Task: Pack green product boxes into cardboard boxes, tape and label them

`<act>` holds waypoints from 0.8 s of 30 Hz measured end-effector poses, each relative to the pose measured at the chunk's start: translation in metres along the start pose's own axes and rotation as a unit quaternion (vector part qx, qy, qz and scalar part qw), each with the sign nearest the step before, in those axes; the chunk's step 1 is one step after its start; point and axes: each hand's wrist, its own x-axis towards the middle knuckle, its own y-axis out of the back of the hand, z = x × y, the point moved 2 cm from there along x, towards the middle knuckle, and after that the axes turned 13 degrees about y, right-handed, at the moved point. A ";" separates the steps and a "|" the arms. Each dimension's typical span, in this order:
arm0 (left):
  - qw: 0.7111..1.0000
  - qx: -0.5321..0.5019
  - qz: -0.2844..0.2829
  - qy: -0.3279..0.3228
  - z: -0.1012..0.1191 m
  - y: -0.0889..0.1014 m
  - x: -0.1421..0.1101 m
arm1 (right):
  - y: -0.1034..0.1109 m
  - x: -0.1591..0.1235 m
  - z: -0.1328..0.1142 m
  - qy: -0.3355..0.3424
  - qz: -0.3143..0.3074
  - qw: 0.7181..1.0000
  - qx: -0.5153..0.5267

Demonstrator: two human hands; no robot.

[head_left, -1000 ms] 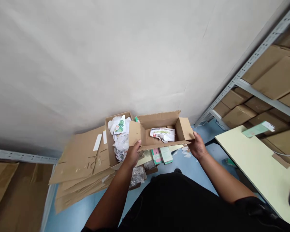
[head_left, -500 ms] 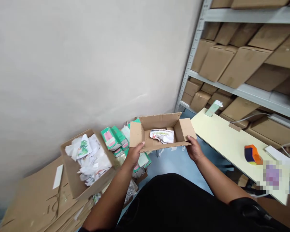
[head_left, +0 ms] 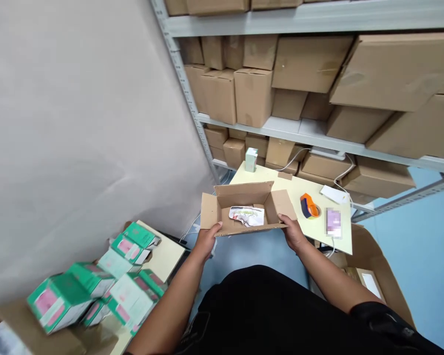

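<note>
An open cardboard box (head_left: 244, 189) is held level in front of me, its end flaps folded outward. Crumpled white printed paper (head_left: 252, 217) lies on the bottom of it. My left hand (head_left: 206, 240) grips the near left corner, thumb on top by the left flap. At the near right corner, my right hand (head_left: 293, 233) is closed on the box with its thumb over the right flap. The fingers of both hands are mostly hidden beneath the box.
Beyond the box stands a pale table (head_left: 274, 183) with a small light-green box (head_left: 251, 160) and an orange tape dispenser (head_left: 309, 206). Shelves (head_left: 281, 127) packed with cartons rise behind. Several green-and-white boxes (head_left: 128, 249) are piled at lower left. An open carton (head_left: 381, 261) stands at right.
My view has turned right, and the held box has come over toward the pale table. The carton of waste paper has slid mostly out of view at left. Both hands keep their grip.
</note>
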 end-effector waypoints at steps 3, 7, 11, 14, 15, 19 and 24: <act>0.999 0.035 -0.026 0.006 0.001 -0.038 0.031 | 0.031 0.018 0.005 -0.007 0.051 0.999 0.002; 0.994 0.091 -0.059 0.015 0.006 -0.076 0.076 | 0.060 0.040 0.015 0.005 0.113 0.994 -0.005; 0.986 0.113 -0.115 0.047 0.019 -0.111 0.124 | 0.072 0.070 0.021 0.009 0.151 0.988 -0.007; 0.978 0.118 -0.153 0.072 0.032 -0.134 0.164 | 0.071 0.098 0.022 0.012 0.190 0.982 -0.009; 0.976 0.125 -0.162 0.081 0.035 -0.141 0.178 | 0.069 0.107 0.023 0.014 0.203 0.979 -0.012; 0.961 0.166 -0.195 0.102 0.042 -0.159 0.234 | 0.062 0.139 0.032 0.016 0.263 0.964 -0.035; 0.951 0.201 -0.214 0.093 0.028 -0.172 0.294 | 0.067 0.162 0.061 -0.015 0.310 0.950 -0.036</act>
